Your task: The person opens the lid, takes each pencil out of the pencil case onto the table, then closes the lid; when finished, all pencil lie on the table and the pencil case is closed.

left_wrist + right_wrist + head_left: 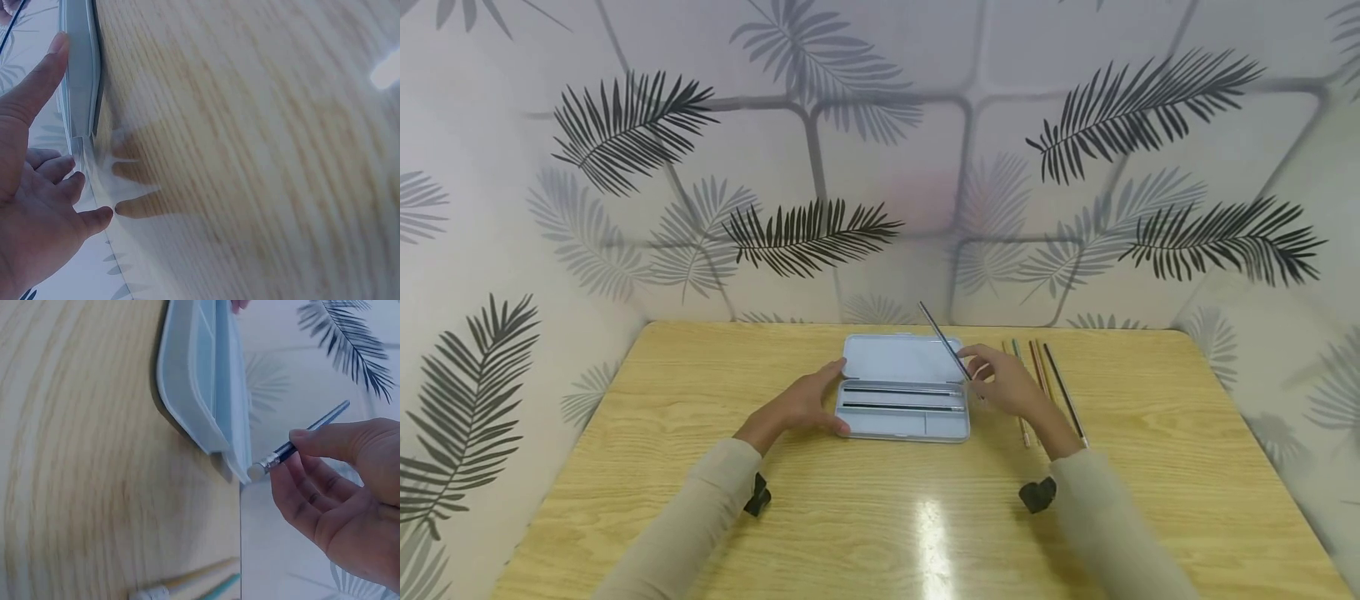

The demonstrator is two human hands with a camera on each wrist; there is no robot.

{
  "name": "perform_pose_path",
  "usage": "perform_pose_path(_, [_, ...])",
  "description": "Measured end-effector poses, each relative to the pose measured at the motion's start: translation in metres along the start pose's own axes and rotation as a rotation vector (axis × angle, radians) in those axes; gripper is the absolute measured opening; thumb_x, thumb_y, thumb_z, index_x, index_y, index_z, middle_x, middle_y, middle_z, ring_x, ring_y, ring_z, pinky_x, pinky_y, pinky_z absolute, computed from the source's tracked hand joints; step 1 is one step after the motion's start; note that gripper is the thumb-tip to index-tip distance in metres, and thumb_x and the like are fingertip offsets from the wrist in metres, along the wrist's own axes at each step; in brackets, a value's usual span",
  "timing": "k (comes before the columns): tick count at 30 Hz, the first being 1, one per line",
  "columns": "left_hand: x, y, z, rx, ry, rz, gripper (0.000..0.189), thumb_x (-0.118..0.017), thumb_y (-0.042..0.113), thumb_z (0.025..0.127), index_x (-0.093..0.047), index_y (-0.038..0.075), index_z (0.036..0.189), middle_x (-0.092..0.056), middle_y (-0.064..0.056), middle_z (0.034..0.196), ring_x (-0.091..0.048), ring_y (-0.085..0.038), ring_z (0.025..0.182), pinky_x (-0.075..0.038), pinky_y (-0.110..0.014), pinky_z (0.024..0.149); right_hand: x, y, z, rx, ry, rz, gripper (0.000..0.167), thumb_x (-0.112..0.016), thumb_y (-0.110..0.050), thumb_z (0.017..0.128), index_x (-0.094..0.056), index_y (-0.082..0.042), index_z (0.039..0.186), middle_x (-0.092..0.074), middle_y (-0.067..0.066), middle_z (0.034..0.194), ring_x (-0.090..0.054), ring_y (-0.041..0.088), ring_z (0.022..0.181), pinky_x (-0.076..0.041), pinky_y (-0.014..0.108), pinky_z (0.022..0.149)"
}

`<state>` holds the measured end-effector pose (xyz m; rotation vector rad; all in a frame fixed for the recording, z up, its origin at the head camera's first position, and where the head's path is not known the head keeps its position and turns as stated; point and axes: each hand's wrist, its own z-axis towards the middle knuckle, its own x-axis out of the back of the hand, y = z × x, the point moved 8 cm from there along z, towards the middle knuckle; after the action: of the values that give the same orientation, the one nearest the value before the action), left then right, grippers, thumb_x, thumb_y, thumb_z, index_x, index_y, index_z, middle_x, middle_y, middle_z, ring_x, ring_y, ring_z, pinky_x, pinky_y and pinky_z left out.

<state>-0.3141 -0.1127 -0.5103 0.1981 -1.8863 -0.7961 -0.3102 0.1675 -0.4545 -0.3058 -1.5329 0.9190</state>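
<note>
A dark pencil (945,341) is held aslant over the right end of an open case (880,423), its eraser end pinched between the thumb and bent fingers of the right hand (1007,383); it is gripped there, it seems, so that most of its length is left free. The case is set crosswise on the table (820,525), its lid (895,358) laid back toward the wall (887,175), so the compartments are left uncovered. By the left hand (801,404), opened wide and closed round nothing, the case's left end is flanked, the thumb rested at the near corner and the other fingers spread beside the lid, probably to keep the case steady. Inside, two pencils (898,407) are laid lengthwise, apparently to suit the long compartments. To the right, partly hidden by the forearm, loose pencils (1065,392) are lined up roughly side by side, perhaps for easy reach. The table is finished in yellowish wood grain, and light is mirrored in its near part. The room is closed off by pale, leaf-patterned covering, behind which blurred bars can be made out.
</note>
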Motion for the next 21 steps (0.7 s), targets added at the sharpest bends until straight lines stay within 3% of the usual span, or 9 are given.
perform_pose_path(7, [-0.001,-0.002,0.001,-0.008,0.002,0.002,0.122,-0.086,0.042,0.061,-0.012,0.013,0.154,-0.014,-0.012,0.160,-0.014,-0.029,0.148,-0.018,-0.044,0.121,0.026,0.023,-0.021,-0.095,-0.023,0.150,0.053,-0.058,0.002,0.089,-0.039,0.001,0.138,-0.056,0.021,0.101,-0.065,0.027,0.085,-0.057,0.039,0.069])
perform_pose_path(21, [-0.001,-0.002,0.003,-0.001,0.003,0.004,0.123,-0.086,0.043,0.061,-0.011,0.014,0.154,-0.015,-0.010,0.160,-0.015,-0.028,0.148,-0.019,-0.044,0.120,0.070,0.091,-0.069,-0.325,-0.055,0.261,0.061,-0.058,-0.005,0.091,-0.029,0.007,0.143,-0.053,0.024,0.109,-0.063,0.017,0.084,-0.059,0.035,0.074])
